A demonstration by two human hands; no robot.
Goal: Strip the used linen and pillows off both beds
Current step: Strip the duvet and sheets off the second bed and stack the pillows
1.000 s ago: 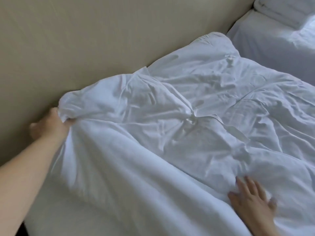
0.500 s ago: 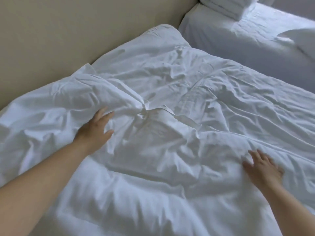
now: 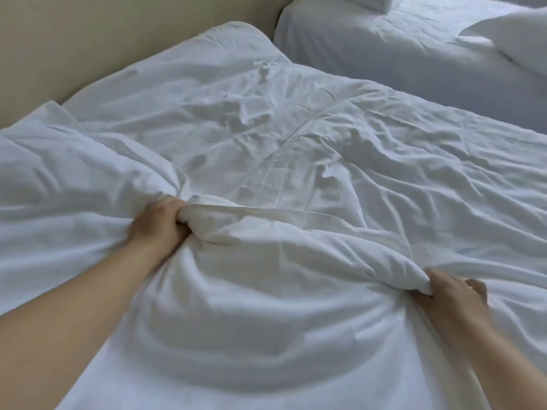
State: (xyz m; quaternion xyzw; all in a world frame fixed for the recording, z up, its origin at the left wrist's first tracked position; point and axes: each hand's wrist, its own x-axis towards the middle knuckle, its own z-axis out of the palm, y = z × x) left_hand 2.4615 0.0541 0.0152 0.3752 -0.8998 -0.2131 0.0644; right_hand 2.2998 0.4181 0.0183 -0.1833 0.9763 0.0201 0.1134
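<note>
1. Head view, hidden or cut off: the near bed is wholly covered by the white duvet (image 3: 296,137); no mattress or frame is visible beneath it. The second bed (image 3: 399,54) is cut off at the top and right edges. A pillow (image 3: 515,39) on it is seen only in part, and folded white linen (image 3: 381,1) at the top edge is largely out of frame.
2. The fingertips of both hands are buried in cloth and cannot be made out.
3. Left hand (image 3: 157,223): the arm is extended forward from the lower left; the fist is closed round a bunched fold of the duvet near its middle.
4. Right hand (image 3: 453,294): the arm enters from the lower right; the fingers are curled, gripping a gathered ridge of the same duvet.
5. The duvet lies crumpled across the near bed, its far edge touching the beige headboard (image 3: 118,39).
</note>
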